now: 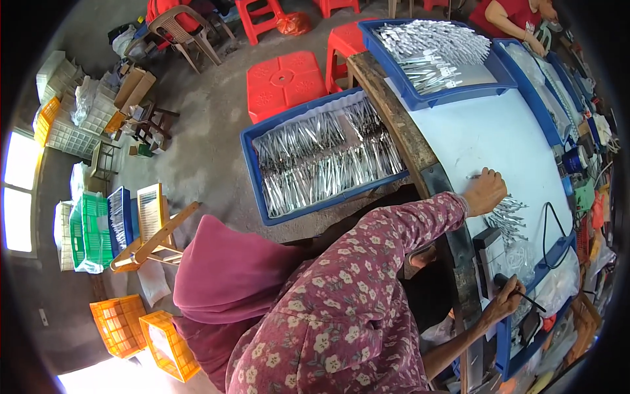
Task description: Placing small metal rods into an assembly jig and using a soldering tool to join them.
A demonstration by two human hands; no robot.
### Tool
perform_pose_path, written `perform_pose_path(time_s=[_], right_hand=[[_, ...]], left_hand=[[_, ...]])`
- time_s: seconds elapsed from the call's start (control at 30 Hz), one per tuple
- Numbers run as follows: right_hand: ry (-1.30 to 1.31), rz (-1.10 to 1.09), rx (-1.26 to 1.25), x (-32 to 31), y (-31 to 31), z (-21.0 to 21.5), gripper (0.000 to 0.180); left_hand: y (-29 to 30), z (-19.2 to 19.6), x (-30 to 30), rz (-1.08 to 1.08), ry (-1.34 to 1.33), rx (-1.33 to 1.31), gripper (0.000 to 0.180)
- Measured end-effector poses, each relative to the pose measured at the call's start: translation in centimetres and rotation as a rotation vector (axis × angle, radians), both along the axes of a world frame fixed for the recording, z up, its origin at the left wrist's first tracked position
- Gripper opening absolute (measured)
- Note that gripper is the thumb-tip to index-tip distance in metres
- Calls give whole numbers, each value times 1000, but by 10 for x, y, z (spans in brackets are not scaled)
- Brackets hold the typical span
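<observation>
My left hand (485,192) rests on the white tabletop (453,141) with its fingers curled. A small thin silver bit shows beside its fingertips, but what the fingers hold is hidden. Just nearer than this hand lies a loose heap of slim silver metal pieces (508,220). My right hand (505,303), lower in the picture, is closed round a slim black tool (503,281). A thin black length sticks out from that hand towards the right; the tool's exact kind cannot be made out.
A blue tray of slim metal pieces (246,141) stands left of the bench. Another blue tray (420,102) sits at the table's far end. Red stools (285,79) stand beyond. A clear plastic bag (518,257) and a black cable (546,230) lie near my hands. Another person (505,16) is far right.
</observation>
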State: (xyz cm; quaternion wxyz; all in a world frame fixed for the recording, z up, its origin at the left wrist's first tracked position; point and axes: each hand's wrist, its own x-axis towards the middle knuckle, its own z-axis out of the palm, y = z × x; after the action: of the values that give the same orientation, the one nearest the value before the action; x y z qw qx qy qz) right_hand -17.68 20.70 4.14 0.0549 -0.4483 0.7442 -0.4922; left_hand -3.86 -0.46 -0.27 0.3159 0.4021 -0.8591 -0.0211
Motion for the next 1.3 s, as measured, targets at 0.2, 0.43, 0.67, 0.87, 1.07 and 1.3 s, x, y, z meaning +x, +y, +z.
perform_pose_path(time_s=[0.2,0.43,0.67,0.87,1.07,1.3], right_hand=[[-3,33,38,10,-3,14,26],[156,128,51,-14,-25,37,25],[426,172,177,-88,-72,3,17],[788,1,598,-98,-83,-25,22],[773,6,641,-82,-86,-12,19],[665,45,553,-90,-87,-13,18]], left_hand=[[1,-13,0,169,154,-31,16],[36,-6,13,-4,442,370,15],[53,-13,26,-169,629,370,15],[56,-13,34,-199,666,415,15],[58,-7,38,-220,649,442,16],[58,-9,38,-253,658,429,17]])
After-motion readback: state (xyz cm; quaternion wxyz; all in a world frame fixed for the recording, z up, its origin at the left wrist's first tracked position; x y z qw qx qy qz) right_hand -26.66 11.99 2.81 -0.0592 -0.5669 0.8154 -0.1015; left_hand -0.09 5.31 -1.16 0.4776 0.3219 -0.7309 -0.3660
